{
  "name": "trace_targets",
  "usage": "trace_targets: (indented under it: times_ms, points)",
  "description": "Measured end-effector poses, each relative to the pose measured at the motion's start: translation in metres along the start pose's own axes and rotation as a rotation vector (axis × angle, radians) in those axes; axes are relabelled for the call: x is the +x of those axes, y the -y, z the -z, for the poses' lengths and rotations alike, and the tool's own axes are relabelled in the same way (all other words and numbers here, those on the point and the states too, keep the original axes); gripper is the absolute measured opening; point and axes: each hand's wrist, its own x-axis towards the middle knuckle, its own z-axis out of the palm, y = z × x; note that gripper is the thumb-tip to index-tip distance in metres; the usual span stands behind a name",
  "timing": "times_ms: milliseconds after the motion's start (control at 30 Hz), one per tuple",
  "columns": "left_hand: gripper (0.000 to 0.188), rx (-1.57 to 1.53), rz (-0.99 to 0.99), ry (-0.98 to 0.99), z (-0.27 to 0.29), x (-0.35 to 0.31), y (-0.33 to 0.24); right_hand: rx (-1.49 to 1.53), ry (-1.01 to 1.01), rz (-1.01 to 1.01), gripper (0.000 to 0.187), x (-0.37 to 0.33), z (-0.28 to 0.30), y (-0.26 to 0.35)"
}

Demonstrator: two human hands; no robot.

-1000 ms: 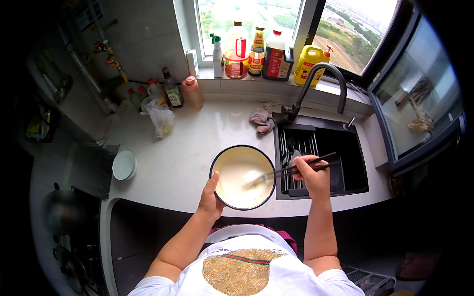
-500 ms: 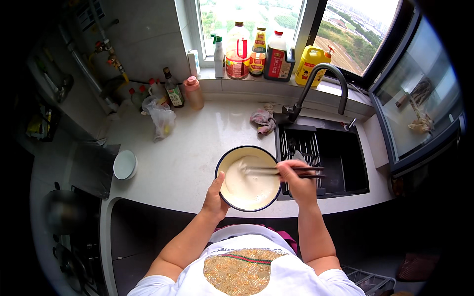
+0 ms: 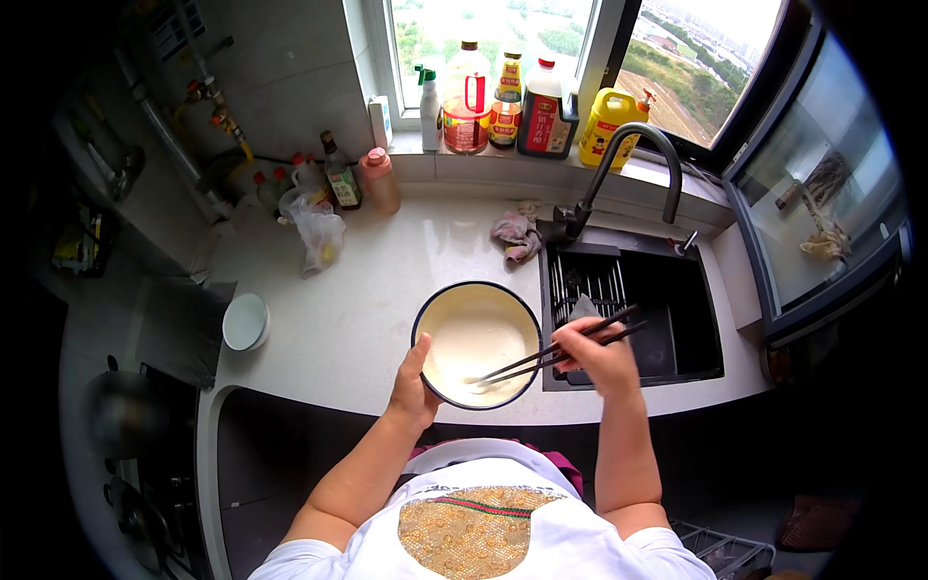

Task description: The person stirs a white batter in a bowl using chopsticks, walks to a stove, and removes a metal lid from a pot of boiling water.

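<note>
In front of me a cream-coloured bowl [image 3: 527,324] with a dark blue rim holds a pale, smooth batter-like liquid [image 3: 469,348]. My left hand [image 3: 414,385] grips the bowl's left side, with the thumb over the rim. Closed around a pair of dark chopsticks [image 3: 527,367], my right hand [image 3: 596,354] is just right of the bowl. The chopstick tips dip into the liquid near the bowl's front side, and their upper ends point right, over the sink.
A black sink [image 3: 672,333] with a drying rack and curved faucet [image 3: 667,159] lies to the right. A crumpled cloth [image 3: 517,237] sits behind the bowl. A white bowl [image 3: 246,322] stands at left, near the stove. Several bottles line the windowsill; a plastic bag [image 3: 317,232] lies at back left.
The chopsticks have swept from the bowl's middle toward its near side and now slant up to the right. My right hand has shifted slightly right, and the bowl slightly left.
</note>
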Motion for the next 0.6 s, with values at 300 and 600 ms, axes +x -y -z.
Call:
trace_targets:
  times_ms: [300, 600]
  points:
    - [0.066, 0.0, 0.004, -0.033, -0.003, 0.0, 0.007, 0.073, 0.024, 0.038, 0.01, -0.008, -0.021, -0.011]
    - [0.066, -0.002, 0.017, -0.011, -0.006, -0.003, 0.008, 0.039, -0.049, 0.259, 0.008, -0.001, -0.026, -0.024]
